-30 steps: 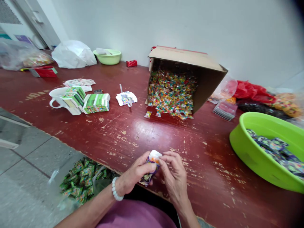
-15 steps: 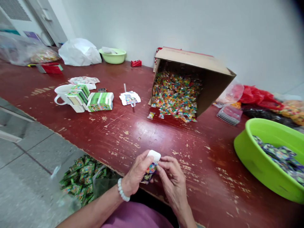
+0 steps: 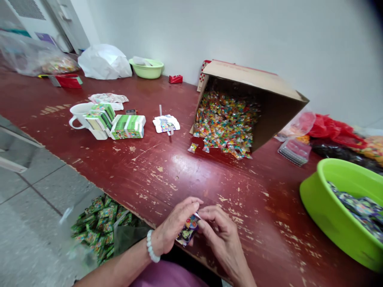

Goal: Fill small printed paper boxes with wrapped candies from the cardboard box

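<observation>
Small printed carton [image 3: 187,231], purple with bright multicoloured artwork, sits at the near edge of the red surface [image 3: 185,175], pinched between left hand [image 3: 175,225] and right hand [image 3: 223,235]. Both grips press together on it. Fingers cover most of it; print illegible.

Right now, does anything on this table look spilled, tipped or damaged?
Yes. The cardboard box lies tipped on its side, and wrapped candies spill from its mouth onto the red table. The table's paint is chipped in many spots.
</observation>
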The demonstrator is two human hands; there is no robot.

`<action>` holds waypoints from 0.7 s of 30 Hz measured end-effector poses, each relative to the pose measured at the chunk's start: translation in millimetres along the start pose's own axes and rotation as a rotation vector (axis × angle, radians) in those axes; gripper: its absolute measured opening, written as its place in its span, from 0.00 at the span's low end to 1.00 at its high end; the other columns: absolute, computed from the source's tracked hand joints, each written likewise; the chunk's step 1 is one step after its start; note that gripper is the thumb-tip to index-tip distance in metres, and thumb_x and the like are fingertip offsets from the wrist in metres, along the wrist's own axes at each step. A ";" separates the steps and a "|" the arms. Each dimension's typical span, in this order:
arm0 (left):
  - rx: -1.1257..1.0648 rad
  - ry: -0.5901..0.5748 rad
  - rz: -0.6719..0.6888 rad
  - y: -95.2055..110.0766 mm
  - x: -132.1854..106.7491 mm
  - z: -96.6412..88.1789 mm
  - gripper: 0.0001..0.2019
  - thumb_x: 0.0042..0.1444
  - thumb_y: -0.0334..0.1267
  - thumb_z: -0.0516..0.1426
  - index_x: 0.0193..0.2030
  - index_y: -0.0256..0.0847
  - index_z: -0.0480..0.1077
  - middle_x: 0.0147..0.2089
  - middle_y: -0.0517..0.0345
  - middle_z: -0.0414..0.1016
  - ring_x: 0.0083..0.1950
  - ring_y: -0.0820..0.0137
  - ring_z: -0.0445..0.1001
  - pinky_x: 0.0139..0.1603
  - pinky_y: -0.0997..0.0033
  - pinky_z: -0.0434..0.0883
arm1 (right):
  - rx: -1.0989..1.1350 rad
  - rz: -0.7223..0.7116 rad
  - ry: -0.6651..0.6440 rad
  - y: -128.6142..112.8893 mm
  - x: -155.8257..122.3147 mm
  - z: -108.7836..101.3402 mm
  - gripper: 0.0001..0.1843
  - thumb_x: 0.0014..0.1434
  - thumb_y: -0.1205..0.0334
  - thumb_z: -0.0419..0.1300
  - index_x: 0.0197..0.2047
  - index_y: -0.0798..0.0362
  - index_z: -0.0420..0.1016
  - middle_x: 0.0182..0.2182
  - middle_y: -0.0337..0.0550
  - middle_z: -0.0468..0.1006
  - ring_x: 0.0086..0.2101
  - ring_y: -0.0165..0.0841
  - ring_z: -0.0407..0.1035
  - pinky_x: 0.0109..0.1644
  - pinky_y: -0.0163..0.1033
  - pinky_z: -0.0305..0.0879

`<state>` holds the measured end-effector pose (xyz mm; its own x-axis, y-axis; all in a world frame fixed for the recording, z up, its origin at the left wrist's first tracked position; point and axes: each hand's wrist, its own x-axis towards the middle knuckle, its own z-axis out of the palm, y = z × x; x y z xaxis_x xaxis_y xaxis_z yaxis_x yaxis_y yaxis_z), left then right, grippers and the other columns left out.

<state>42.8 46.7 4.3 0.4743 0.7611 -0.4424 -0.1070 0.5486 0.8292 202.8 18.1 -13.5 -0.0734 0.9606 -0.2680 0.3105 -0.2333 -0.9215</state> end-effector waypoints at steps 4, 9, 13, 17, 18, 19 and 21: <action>0.009 0.022 -0.008 -4.2 8.8 -1.1 0.24 0.60 0.54 0.52 0.57 0.40 0.64 0.35 0.55 0.70 0.24 0.73 0.67 0.20 0.76 0.65 | 0.077 0.149 0.043 -1.4 6.5 1.4 0.31 0.50 0.39 0.60 0.40 0.62 0.72 0.37 0.42 0.73 0.34 0.10 0.67 0.40 0.15 0.67; 0.086 -0.051 -0.004 -1.4 12.0 -3.2 0.30 0.63 0.60 0.47 0.59 0.39 0.68 0.36 0.51 0.73 0.30 0.70 0.71 0.23 0.77 0.68 | 0.255 0.289 -0.083 -4.4 14.8 4.6 0.37 0.46 0.35 0.61 0.42 0.64 0.66 0.34 0.44 0.73 0.25 0.12 0.64 0.31 0.19 0.64; 0.055 -0.063 -0.031 3.2 10.4 -7.2 0.28 0.62 0.58 0.49 0.57 0.39 0.73 0.35 0.50 0.74 0.30 0.70 0.71 0.23 0.77 0.68 | 0.207 0.263 -0.017 -6.0 14.7 5.0 0.37 0.45 0.34 0.60 0.39 0.64 0.67 0.41 0.45 0.74 0.25 0.11 0.63 0.30 0.20 0.64; -0.037 -0.044 -0.032 2.2 10.0 -11.9 0.23 0.58 0.50 0.54 0.55 0.41 0.74 0.51 0.48 0.73 0.36 0.66 0.73 0.22 0.77 0.67 | 0.001 0.032 0.021 -3.7 7.8 6.8 0.28 0.53 0.41 0.57 0.37 0.61 0.74 0.36 0.42 0.72 0.36 0.10 0.67 0.42 0.15 0.67; -0.073 -0.024 -0.034 0.9 10.5 -12.8 0.22 0.58 0.49 0.53 0.54 0.41 0.74 0.51 0.48 0.73 0.37 0.66 0.74 0.23 0.77 0.67 | -0.048 -0.052 0.038 -2.3 5.8 8.6 0.25 0.55 0.43 0.56 0.38 0.59 0.76 0.39 0.42 0.72 0.40 0.09 0.68 0.47 0.14 0.67; -0.098 0.004 -0.022 -0.7 11.4 -13.6 0.21 0.58 0.47 0.53 0.53 0.40 0.74 0.50 0.48 0.74 0.38 0.66 0.74 0.26 0.76 0.69 | -0.101 -0.129 0.068 -0.7 3.9 11.1 0.22 0.55 0.45 0.57 0.39 0.57 0.76 0.43 0.41 0.72 0.44 0.09 0.67 0.51 0.14 0.67; -0.110 0.054 0.039 -4.4 13.6 -14.3 0.18 0.58 0.44 0.53 0.49 0.38 0.74 0.49 0.48 0.74 0.44 0.67 0.73 0.37 0.76 0.71 | -0.213 -0.239 0.150 2.8 1.6 18.1 0.20 0.53 0.47 0.59 0.43 0.51 0.76 0.48 0.39 0.70 0.49 0.10 0.66 0.56 0.15 0.67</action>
<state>37.3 59.5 -10.2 0.4206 0.7984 -0.4308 -0.2209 0.5507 0.8049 186.4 16.2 -21.5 -0.0328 0.9994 0.0075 0.4929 0.0227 -0.8698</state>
